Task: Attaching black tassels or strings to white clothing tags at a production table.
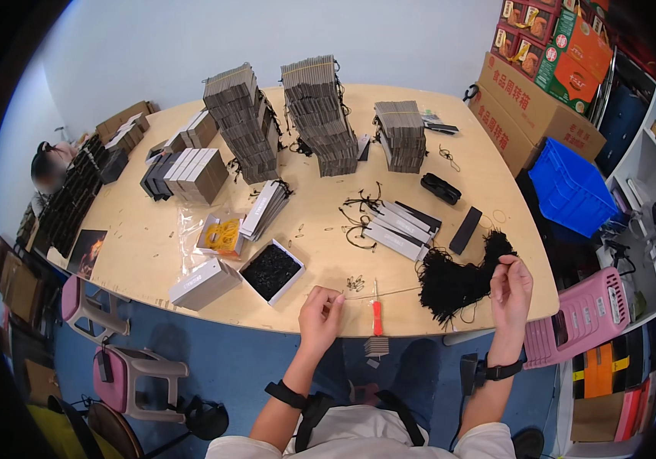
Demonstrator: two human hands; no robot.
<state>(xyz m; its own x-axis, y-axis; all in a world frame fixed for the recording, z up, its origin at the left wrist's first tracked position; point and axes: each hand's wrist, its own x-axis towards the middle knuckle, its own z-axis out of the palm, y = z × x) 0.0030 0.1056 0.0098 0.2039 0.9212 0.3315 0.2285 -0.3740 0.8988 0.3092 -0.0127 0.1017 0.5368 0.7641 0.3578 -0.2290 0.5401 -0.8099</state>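
Left hand (322, 312) pinches thin strand (393, 293), right hand (511, 284) curled, grip unclear; near-right black cords (450, 287) could tangle if tugged.

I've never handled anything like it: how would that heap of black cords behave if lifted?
The black cords would probably flop, since the ends splay loosely; they seem light, being thin; and may snag, lying jumbled.

There is one table (320, 222) with three tall stacks (320, 115) and two small open boxes (291, 285). Also there are one red-handled tool (377, 317), one blue crate (572, 187) and the wearer's two hands (320, 315).
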